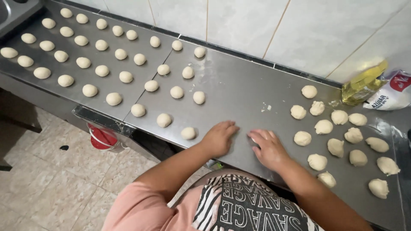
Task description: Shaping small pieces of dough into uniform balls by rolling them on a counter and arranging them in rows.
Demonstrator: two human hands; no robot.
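Shiny grey metal makes up the long counter (239,92), and it fills most of the view, with a pale tiled wall (265,25) behind it and a beige tiled floor (55,184) below. On the far left part of the counter sit many smooth round dough balls (102,70) in neat rows. On the right lie rough, lumpy dough pieces (336,147) in a loose bunch. Both hands rest low on the bare metal between these two groups. The left hand (219,137) is cupped palm down, fingers curled over, and I cannot tell if a bit of dough is under it. The right hand (267,147) is also palm down with fingers spread a little, and a small pale bit of dough (254,140) peeks out at its fingertips. The rough pieces lie just to the right of the right hand, so that hand is nearer to them. The nearest smooth ball (188,133) sits just left of the left hand. A bottle of yellow oil (364,83) and a white bag (391,92) stand in the far right corner. A red tub (102,137) hangs under the counter.
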